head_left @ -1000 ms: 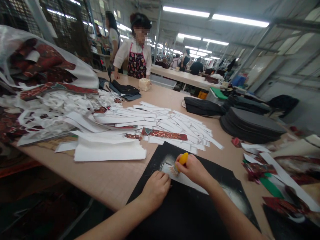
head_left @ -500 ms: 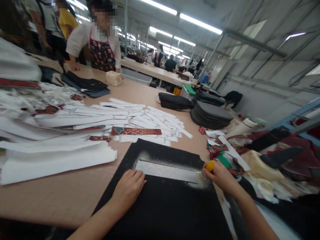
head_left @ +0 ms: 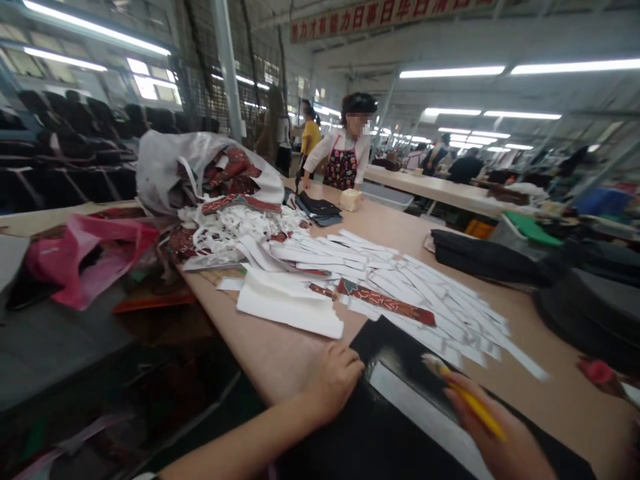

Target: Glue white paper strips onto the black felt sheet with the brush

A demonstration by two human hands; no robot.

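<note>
My left hand [head_left: 333, 380] rests curled on the near edge of a black mat [head_left: 395, 347], its fingertips by the end of a long white strip [head_left: 425, 417] lying on the mat. My right hand [head_left: 500, 440] grips a yellow-handled brush [head_left: 463, 393], bristles raised just above the strip's left part. Beyond the mat lies a red patterned fabric strip [head_left: 385, 301] among several white strips [head_left: 400, 277].
A clear bag of red fabric [head_left: 200, 170] and a pink bag [head_left: 85, 253] sit at the left. Dark stacked pieces [head_left: 480, 257] lie at the right on the tan table [head_left: 280, 350]. A person in an apron [head_left: 345, 157] stands at the far end.
The view has swung left. My right hand brought the brush back from the strip's right end toward its left part and lifted it. My left hand stayed at the strip's end.
</note>
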